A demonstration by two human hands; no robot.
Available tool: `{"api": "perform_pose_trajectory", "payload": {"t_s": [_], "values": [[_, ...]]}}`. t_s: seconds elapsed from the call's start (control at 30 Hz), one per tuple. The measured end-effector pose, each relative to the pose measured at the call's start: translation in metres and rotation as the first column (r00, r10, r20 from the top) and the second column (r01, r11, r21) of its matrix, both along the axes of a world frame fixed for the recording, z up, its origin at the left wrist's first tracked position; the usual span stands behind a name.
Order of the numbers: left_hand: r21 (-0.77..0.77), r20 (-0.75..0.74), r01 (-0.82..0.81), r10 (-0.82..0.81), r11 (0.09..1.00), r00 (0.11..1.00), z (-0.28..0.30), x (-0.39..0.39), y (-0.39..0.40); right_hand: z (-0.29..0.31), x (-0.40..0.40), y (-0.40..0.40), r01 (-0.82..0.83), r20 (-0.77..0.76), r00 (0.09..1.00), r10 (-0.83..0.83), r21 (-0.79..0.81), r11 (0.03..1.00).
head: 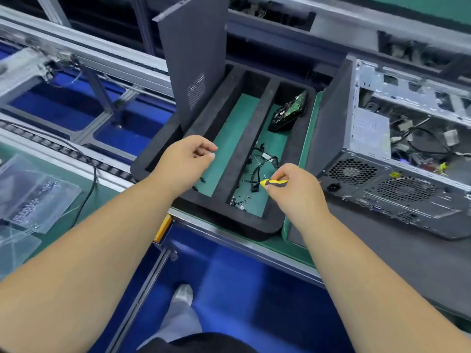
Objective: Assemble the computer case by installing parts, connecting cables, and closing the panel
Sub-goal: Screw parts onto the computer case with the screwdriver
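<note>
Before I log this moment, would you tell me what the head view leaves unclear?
- Screwdriver: handle grasped by the right hand; tip lost among the cables.
- Left hand: fingers curled; whether they pinch something is too small to tell.
- Computer case: cut off by the right edge.
- Small parts in the foam tray: blurred.

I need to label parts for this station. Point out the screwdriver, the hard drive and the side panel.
screwdriver (276, 182): head view, on the yellow and black handle held by the right hand.
hard drive (289, 113): head view, on its circuit-board face, in the foam tray.
side panel (196, 59): head view, on its dark flat face, standing upright.
</note>
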State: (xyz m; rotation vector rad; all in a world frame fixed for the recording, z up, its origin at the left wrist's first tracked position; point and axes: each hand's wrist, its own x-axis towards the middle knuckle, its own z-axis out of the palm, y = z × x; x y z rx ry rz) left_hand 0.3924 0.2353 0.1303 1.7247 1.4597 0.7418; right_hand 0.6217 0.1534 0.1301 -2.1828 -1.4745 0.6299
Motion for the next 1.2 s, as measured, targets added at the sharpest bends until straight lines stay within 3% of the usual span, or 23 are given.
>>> {"api": "perform_pose_trajectory", "payload": {"t_s": [0.33, 0.43, 0.53, 0.7, 0.9, 1.07, 1.2], "values": [[-0.077, -0.005, 0.086, -0.087, 0.993, 0.996, -0.023, -0.004, 0.049, -0.013, -0.011, 0.026, 0.105, 0.052, 0.993, -0.105, -0.003, 0.994], [-0.065, -0.016, 0.089, -0.09, 0.994, 0.996, -0.026, -0.008, 0.064, -0.007, -0.018, 0.031, 0.173, 0.014, 0.984, -0.179, 0.193, 0.966], [-0.058, -0.023, 0.062, -0.063, 0.996, 0.998, -0.029, -0.014, 0.08, 0.007, -0.031, 0.044, 0.235, -0.171, 0.968, -0.184, 0.358, 0.903], [-0.084, 0.034, 0.055, -0.052, 0.995, 0.998, -0.035, -0.018, 0.096, 0.017, -0.054, 0.074, 0.193, -0.28, 0.954, -0.107, 0.302, 0.933], [-0.126, -0.002, 0.193, -0.195, 0.973, 0.981, -0.048, -0.009, 0.089, 0.005, -0.035, 0.078, 0.301, -0.107, 0.953, -0.282, 0.303, 0.904], [-0.132, -0.023, 0.223, -0.228, 0.966, 0.973, -0.057, 0.003, 0.083, -0.034, -0.018, 0.073, 0.212, 0.042, 0.976, -0.214, 0.058, 0.976], [-0.13, -0.042, 0.239, -0.247, 0.962, 0.968, -0.064, 0.009, 0.081, -0.062, -0.014, 0.065, 0.184, 0.042, 0.982, -0.183, -0.011, 0.983]]}}
